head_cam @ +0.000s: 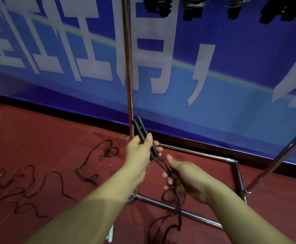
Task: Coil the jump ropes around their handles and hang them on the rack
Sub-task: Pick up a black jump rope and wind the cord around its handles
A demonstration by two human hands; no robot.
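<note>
At centre, two black handles [144, 138] lie side by side, thin cord [174, 189] trailing toward 6 o'clock. Left grip [140, 152] clamps the handles; right grip [186, 178] curls round the cord.

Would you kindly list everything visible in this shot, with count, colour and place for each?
handles: two, black, held together side by side, near the rack's upright pole
held rope: one, dark thin cord, running down from the handles through the right hand to the floor
loose ropes: count unclear, dark, tangled on the floor at left
coiled ropes: several bundles, black, hanging along the top edge
rack: one, chrome, upright pole at centre, base bars on the floor at right
banner: one, blue with white characters, behind the rack
floor: dark red
left hand: one, grips both handles
right hand: one, fingers curled round the rope below the handles
</note>
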